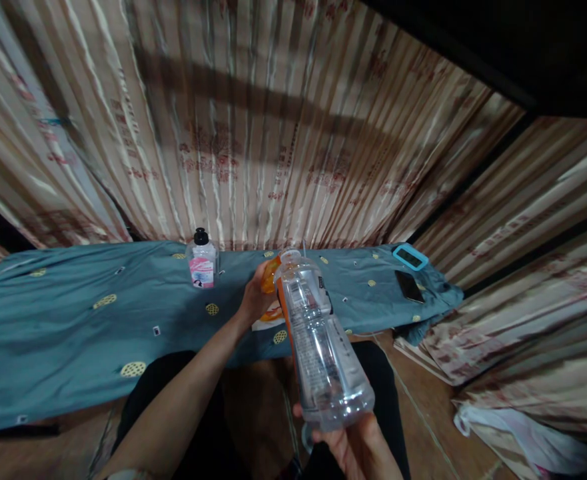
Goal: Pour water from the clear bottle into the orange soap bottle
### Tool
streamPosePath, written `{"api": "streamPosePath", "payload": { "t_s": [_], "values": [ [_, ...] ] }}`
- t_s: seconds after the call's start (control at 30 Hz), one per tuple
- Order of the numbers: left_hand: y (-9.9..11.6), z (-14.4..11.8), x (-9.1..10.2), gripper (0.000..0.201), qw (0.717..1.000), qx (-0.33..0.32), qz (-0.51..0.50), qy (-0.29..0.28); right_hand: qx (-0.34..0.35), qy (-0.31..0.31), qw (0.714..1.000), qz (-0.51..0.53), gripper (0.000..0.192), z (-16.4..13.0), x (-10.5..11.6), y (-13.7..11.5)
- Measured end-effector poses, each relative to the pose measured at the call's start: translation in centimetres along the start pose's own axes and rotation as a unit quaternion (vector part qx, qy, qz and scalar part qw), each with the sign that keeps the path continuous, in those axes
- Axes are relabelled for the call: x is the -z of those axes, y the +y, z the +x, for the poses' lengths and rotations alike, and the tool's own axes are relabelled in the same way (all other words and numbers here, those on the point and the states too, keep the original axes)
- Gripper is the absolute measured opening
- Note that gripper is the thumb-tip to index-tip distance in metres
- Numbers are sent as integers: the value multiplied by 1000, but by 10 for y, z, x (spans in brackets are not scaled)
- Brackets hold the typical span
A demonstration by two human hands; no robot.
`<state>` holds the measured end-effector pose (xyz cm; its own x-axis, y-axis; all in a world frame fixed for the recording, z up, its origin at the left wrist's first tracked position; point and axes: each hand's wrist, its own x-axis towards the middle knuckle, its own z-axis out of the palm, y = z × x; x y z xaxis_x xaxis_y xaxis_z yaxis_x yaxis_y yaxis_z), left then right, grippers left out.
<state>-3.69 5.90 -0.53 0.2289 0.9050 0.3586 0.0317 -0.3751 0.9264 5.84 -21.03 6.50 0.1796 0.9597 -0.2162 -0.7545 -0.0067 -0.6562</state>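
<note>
Clear plastic bottle (318,340) held tilted at centre, its mouth open and its orange cap (269,275) already off.
The right hand (360,447) grips the bottle's base near the viewer; the left hand (256,299) closes on the cap above the teal patterned cloth (73,313). Count: two bottles, with a small black-capped pink-label one (202,260) far left; two phones (409,272) far right.

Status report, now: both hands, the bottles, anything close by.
Right hand grips clear bottle at its base, neck tilted away. Left hand holds orange bottle at clear bottle's mouth. Pink-labelled bottle stands apart on blue cloth.
</note>
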Motion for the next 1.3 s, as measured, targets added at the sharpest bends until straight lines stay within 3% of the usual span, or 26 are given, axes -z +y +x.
{"api": "streamPosePath", "payload": {
  "t_s": [0.1,0.27,0.43,0.57,0.8,1.0,1.13,1.3],
  "values": [
    [3,0,1,60,1000,-9,23,-5,-4,-27,1000,-7,48,1,6,-1],
    [4,0,-1,56,999,-23,34,-2,-12,-96,995,-29,34,1,12,-5],
    [9,-1,0,44,999,-16,48,-5,-5,16,1000,-24,49,-2,-2,-6],
    [9,-2,1,41,998,7,57,-10,-5,52,998,-29,53,-3,-9,-6],
    [16,-4,4,42,998,6,64,-22,-1,68,997,-38,54,-4,-6,-4],
    [18,-4,4,41,998,1,52,-20,-24,5,999,-29,45,-3,2,-5],
    [18,-4,4,43,999,6,47,-15,-9,67,997,-22,50,-4,-4,-4],
    [17,-3,4,45,999,6,35,-16,-5,74,997,-26,54,-6,-9,-4]
  ]
}}
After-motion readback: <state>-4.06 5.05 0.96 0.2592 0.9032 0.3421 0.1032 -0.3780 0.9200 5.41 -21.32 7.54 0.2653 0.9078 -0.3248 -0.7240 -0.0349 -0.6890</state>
